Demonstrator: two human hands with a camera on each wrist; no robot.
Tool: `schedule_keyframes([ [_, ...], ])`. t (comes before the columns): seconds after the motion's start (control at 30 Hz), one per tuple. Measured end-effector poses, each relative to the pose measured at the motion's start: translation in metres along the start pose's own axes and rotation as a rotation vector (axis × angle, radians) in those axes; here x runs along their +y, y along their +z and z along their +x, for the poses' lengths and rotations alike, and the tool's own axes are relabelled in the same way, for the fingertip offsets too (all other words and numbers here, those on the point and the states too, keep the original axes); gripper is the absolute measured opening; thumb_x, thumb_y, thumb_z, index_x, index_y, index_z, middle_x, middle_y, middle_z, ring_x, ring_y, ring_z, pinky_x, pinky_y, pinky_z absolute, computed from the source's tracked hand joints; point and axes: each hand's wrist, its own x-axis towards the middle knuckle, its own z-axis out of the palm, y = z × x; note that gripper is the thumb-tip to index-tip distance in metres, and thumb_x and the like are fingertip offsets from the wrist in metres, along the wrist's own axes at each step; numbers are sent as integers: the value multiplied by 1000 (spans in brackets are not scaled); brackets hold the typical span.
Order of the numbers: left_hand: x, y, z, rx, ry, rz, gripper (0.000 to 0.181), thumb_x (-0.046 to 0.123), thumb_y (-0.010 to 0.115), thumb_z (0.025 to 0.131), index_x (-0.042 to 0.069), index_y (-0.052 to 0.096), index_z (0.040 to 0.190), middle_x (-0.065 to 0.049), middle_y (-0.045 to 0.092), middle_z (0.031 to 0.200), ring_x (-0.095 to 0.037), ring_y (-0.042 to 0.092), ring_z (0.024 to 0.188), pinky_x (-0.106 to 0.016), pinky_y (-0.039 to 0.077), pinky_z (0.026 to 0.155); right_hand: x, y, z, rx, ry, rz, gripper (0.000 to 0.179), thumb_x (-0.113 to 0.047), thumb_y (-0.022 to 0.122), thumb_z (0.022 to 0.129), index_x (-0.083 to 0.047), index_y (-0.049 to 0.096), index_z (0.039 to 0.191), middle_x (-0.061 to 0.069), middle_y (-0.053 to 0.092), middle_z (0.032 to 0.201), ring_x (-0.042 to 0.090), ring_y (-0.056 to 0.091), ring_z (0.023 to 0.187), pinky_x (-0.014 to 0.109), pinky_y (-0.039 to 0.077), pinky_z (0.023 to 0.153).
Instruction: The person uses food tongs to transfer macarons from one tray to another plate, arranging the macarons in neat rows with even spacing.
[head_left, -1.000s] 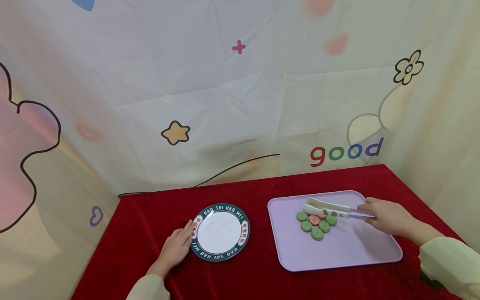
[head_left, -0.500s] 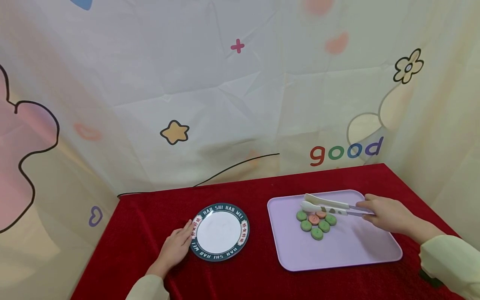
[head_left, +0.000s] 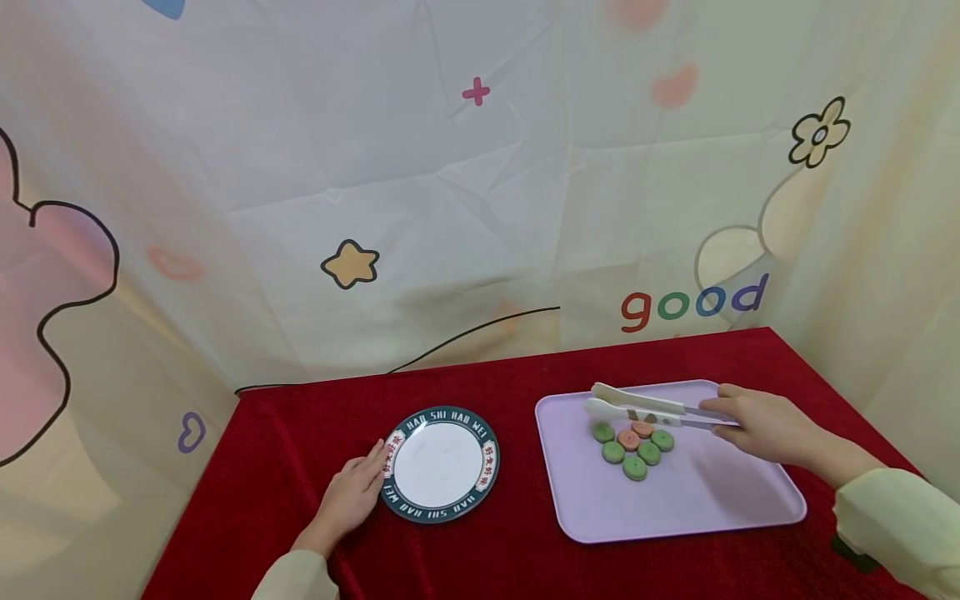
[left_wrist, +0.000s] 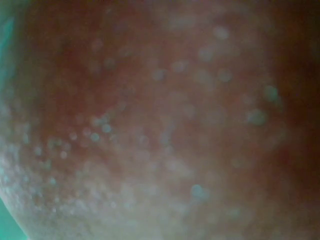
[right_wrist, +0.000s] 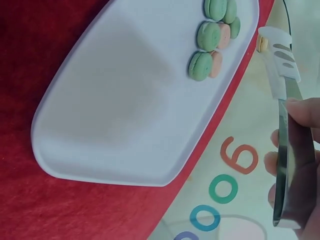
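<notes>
My left hand [head_left: 348, 498] lies at the left rim of a round plate [head_left: 439, 463] with a white middle and a dark green lettered border, its fingers extended onto the rim. In my right hand [head_left: 768, 425] I grip tongs [head_left: 648, 408] with metal arms and pale tips, held above a lilac tray [head_left: 720, 500]. A small yellowish piece [right_wrist: 262, 44], apparently a macaron, shows between the tong tips in the right wrist view. Under and beside the tongs, green macarons [head_left: 634, 468] and two pink macarons [head_left: 628, 440] lie grouped on the tray.
Red cloth [head_left: 517, 533] covers the table. A pale printed curtain [head_left: 450, 208] hangs behind its far edge. The left wrist view is only a close blur.
The tongs in my right hand have moved left and slightly up over the tray, uncovering the pink macarons. My left hand and the plate stay where they were.
</notes>
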Motion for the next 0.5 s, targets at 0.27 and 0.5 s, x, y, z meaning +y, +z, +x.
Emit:
schedule_keyframes([
  [0.27,0,0,1,-10,-13,-2,45,22,44,92,13,36,135,-6,33,142,-29,37,121,-53,30,98,-11,-2,5,32,-48,25,22,-15,69,72,-10,67,94,-9,48,70,0,38,58,15,37,48],
  [0.5,-2,1,1,3,7,6,44,20,45,91,12,38,134,-7,35,141,-30,38,120,-52,32,97,-20,-1,11,64,-76,13,21,-15,68,72,-12,67,93,-9,47,70,-2,36,56,14,35,47],
])
